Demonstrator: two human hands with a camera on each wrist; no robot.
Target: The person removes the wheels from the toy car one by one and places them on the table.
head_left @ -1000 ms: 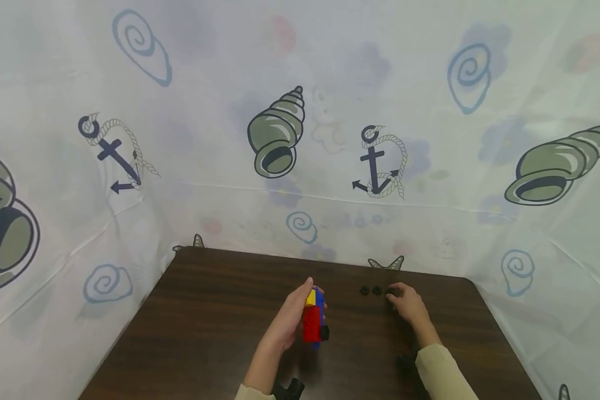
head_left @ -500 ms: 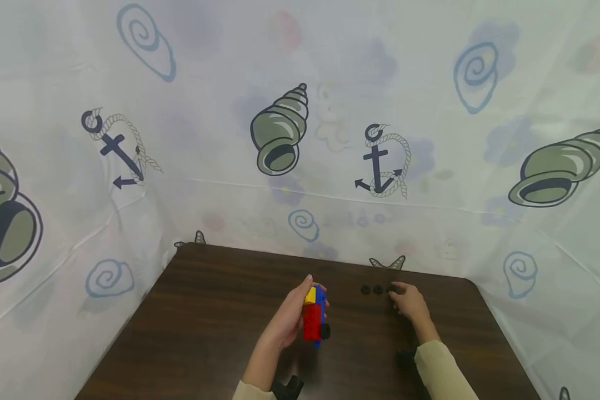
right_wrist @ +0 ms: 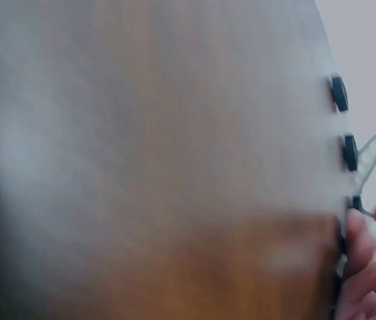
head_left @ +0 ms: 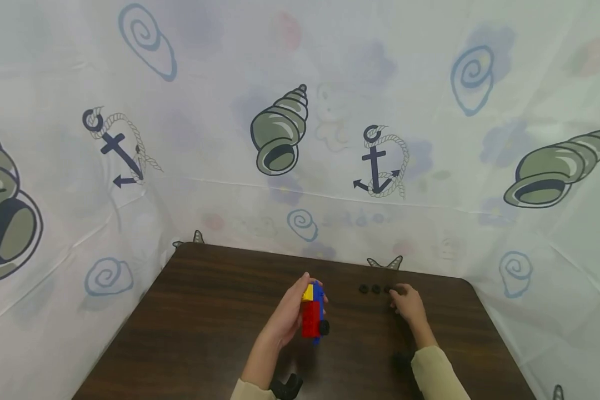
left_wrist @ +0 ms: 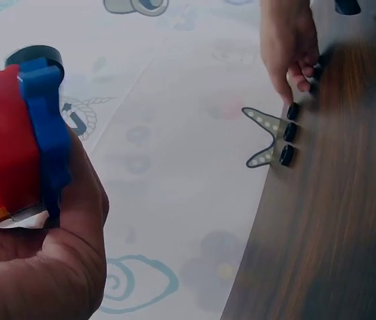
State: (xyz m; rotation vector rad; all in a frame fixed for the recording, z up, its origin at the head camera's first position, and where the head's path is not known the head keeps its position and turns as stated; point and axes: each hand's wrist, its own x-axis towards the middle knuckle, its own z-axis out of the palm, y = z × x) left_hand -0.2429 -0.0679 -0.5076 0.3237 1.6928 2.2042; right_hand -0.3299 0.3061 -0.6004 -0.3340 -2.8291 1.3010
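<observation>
A small toy car of blocks, red, yellow and blue with a black wheel on its side, is raised above the table in my left hand. The left wrist view shows its red body and blue base close up. At the back of the table, my right hand is low over a row of small black toy wheels. Its finger and thumb pinch the wheel at the row's right end; the grip is partly hidden. Dark shapes beneath that hand are too blurred to identify.
The dark wood-grain table ends at a pale printed cloth hanging behind and along both sides. A black wrist mount shows below my left forearm.
My right hand has shifted slightly right against the row, so the end wheel shows more clearly. My left hand still holds the toy car in nearly the same place.
</observation>
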